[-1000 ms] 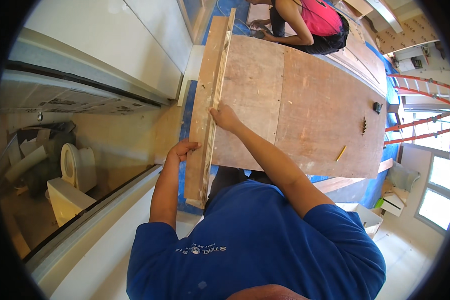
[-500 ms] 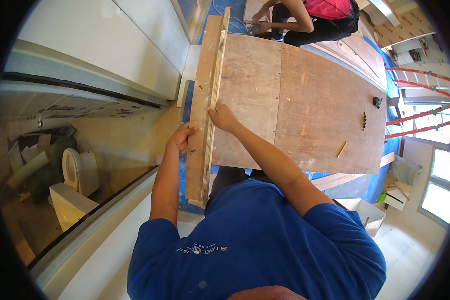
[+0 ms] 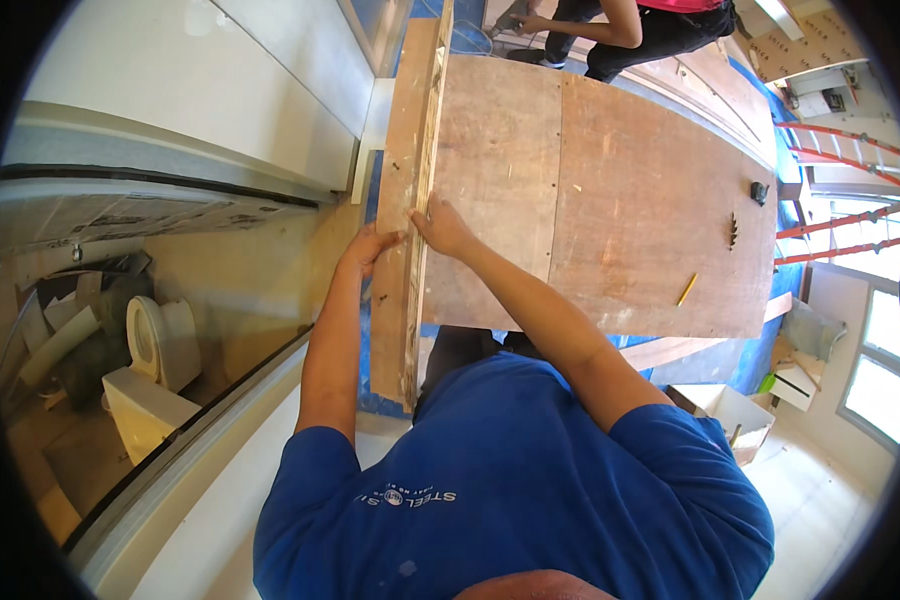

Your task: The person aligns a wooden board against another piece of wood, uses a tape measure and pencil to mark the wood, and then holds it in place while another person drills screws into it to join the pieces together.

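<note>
A long, narrow plywood board [image 3: 394, 340] stretches away from my body along the left end of a plywood worktop [image 3: 660, 200]. Layered edges show on its right side, and small dark screws stick up from its face. My left hand [image 3: 370, 248] grips the board from its left side, fingertips lying over its face. Just across from it, my right hand [image 3: 444, 226] is closed on the layered right edge, thumb and fingers close together. Whether something small sits between the fingertips, I cannot make out.
On the worktop lie a yellow pencil [image 3: 687, 289], a dark drill bit [image 3: 733, 232] and a black tape measure [image 3: 759, 192]. A co-worker [image 3: 620, 30] crouches beyond the far edge. An orange ladder [image 3: 840, 220] stands right; a toilet [image 3: 155, 340] is at left, past a wall edge.
My left hand has slid farther onto the board's face, its fingers closer to my right hand. My right hand stays at the edge. The view has shifted slightly, and the co-worker's arms have moved.
</note>
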Demonstrator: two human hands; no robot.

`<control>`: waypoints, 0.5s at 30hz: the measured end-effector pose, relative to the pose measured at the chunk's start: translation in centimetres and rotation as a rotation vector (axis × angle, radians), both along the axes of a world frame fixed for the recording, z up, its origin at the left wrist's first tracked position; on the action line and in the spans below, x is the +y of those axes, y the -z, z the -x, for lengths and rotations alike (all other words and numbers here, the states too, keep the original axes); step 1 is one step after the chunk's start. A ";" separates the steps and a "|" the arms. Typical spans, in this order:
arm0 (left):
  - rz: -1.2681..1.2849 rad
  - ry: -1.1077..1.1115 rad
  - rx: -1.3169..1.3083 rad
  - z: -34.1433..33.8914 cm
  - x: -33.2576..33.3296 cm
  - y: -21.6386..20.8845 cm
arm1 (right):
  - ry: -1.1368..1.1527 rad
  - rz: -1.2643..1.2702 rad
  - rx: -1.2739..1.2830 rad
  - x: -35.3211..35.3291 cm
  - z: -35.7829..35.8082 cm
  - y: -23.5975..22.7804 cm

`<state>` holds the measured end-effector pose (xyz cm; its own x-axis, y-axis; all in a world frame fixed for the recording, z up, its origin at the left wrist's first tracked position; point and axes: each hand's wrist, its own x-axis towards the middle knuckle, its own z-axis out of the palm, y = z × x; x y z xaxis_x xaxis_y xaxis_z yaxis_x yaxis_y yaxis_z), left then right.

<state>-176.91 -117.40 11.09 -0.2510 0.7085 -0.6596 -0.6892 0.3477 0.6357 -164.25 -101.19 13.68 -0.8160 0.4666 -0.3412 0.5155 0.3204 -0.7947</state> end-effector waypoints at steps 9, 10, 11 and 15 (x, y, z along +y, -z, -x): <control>0.040 -0.062 0.071 -0.5 0.5 -0.3 | -0.002 0.028 0.006 0.5 0.1 -0.5; 0.052 -0.048 0.092 -0.5 1.0 -1.0 | -0.013 0.056 0.031 1.6 0.1 -1.0; 0.040 -0.054 0.087 -0.4 0.9 -0.8 | -0.039 0.085 0.052 2.7 0.4 -1.4; 0.063 -0.077 0.109 -0.4 0.6 0.4 | 0.276 0.037 0.130 9.1 4.5 -2.7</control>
